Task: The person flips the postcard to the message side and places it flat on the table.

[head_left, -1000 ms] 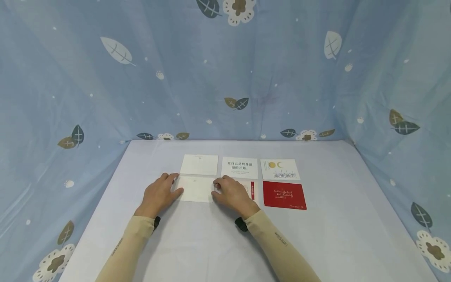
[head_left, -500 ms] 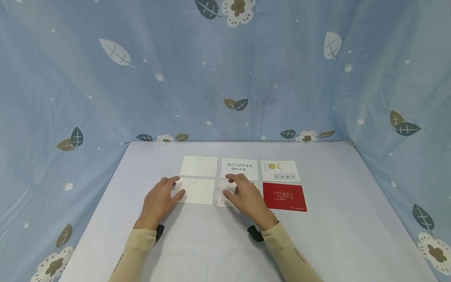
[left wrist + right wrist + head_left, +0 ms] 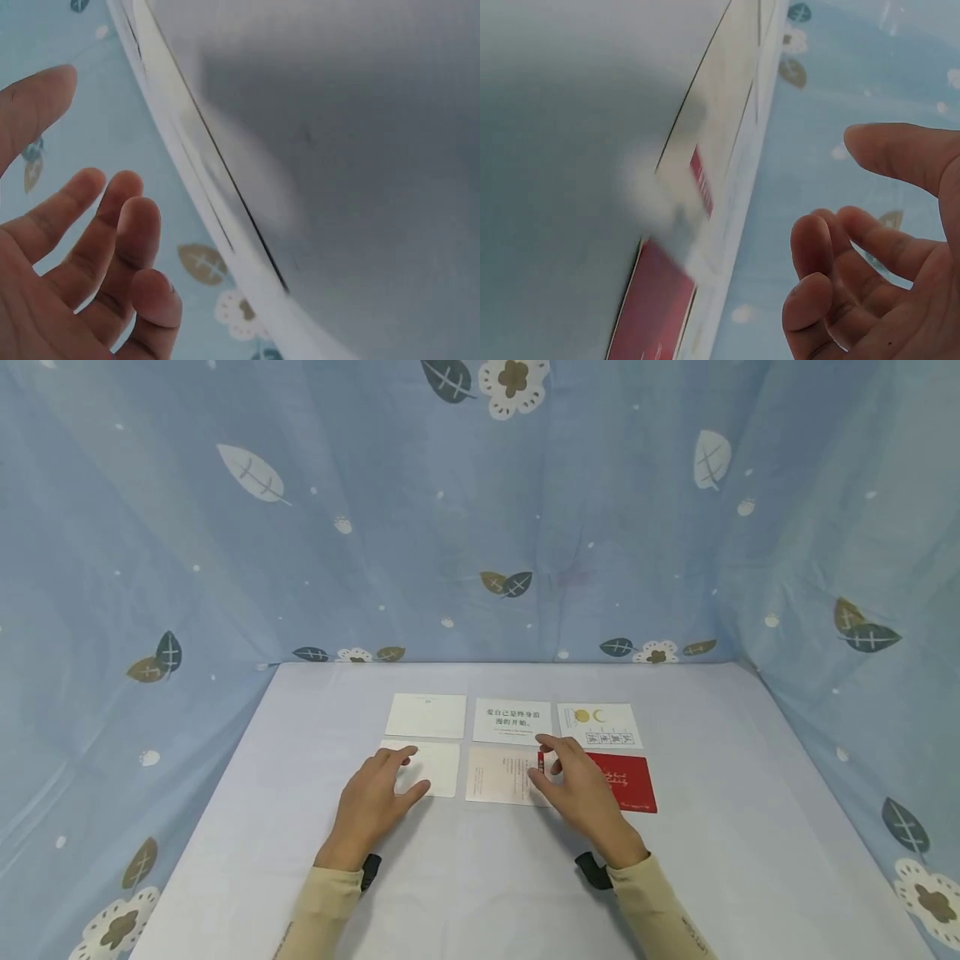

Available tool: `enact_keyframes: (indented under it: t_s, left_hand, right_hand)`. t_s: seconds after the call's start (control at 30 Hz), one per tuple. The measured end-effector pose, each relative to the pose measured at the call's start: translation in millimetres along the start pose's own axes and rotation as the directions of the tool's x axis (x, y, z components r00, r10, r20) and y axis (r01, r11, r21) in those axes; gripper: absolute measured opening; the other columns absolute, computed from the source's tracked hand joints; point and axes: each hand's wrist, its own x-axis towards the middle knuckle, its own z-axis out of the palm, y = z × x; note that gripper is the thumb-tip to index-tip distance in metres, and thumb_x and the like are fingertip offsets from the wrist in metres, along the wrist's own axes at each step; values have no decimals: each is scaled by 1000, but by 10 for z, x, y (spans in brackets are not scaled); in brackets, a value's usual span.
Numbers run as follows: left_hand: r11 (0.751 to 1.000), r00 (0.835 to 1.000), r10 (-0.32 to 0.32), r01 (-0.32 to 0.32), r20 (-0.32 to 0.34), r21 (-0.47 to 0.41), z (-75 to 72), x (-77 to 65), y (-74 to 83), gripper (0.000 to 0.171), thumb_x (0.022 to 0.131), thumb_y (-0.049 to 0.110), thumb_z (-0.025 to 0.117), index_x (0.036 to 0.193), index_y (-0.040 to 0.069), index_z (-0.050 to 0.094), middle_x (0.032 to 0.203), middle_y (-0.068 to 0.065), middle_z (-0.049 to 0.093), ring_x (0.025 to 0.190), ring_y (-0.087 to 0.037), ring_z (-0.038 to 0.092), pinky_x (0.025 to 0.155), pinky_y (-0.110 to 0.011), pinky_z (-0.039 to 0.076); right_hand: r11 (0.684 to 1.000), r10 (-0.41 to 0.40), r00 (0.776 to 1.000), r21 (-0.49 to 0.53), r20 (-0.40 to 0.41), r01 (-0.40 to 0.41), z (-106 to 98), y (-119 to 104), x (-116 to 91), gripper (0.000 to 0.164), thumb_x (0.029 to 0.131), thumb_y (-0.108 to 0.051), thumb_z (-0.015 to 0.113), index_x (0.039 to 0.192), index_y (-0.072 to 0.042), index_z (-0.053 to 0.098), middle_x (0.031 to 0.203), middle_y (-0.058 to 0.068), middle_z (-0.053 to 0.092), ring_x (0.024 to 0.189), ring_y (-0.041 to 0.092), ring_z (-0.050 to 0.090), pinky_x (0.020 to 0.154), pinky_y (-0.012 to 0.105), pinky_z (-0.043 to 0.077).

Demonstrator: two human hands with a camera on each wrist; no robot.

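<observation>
Two rows of three cards lie flat on the table. My left hand (image 3: 375, 802), thumb apart from loosely bent fingers, hovers over the left part of the near cream card (image 3: 427, 768). In the left wrist view that hand (image 3: 97, 255) holds nothing. My right hand (image 3: 585, 789) is above the gap between the pale card with a red strip (image 3: 498, 774) and the red card (image 3: 633, 783), partly covering both. The right wrist view shows nothing between its thumb and fingers (image 3: 810, 247). Behind lie a cream card (image 3: 426, 716), a white card with printed characters (image 3: 512, 720) and a sun-and-moon card (image 3: 600, 725).
A white cloth covers the table (image 3: 712, 852). Blue curtains (image 3: 390, 552) with leaf and flower prints enclose its back and sides. Both forearms wear beige sleeves (image 3: 652, 902), with a dark band at each wrist.
My right hand has left the near cream card's right edge and moved right, uncovering most of the red-strip card and covering part of the red one. My left hand has shifted slightly right and nearer.
</observation>
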Motion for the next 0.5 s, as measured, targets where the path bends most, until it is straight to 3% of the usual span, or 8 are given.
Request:
enact_keyframes:
  t_s: [0.23, 0.5]
  left_hand:
    - [996, 994, 83, -82, 64, -20, 151, 81, 124, 60, 78, 34, 89, 129, 10, 67, 111, -5, 67, 96, -26, 62, 79, -43, 51]
    - [990, 969, 128, -137, 213, 27, 272, 202, 230, 63, 81, 41, 85, 134, 13, 64, 118, -4, 65, 103, -26, 59, 84, -40, 48]
  right_hand:
    - [999, 37, 999, -39, 1, -37, -80, 189, -21, 64, 83, -23, 86, 140, -12, 59, 120, 9, 62, 86, 22, 57, 66, 30, 50]
    - [995, 65, 996, -85, 54, -61, -81, 296, -4, 71, 81, -28, 86, 143, -11, 56, 129, 12, 59, 109, 27, 56, 86, 45, 57]
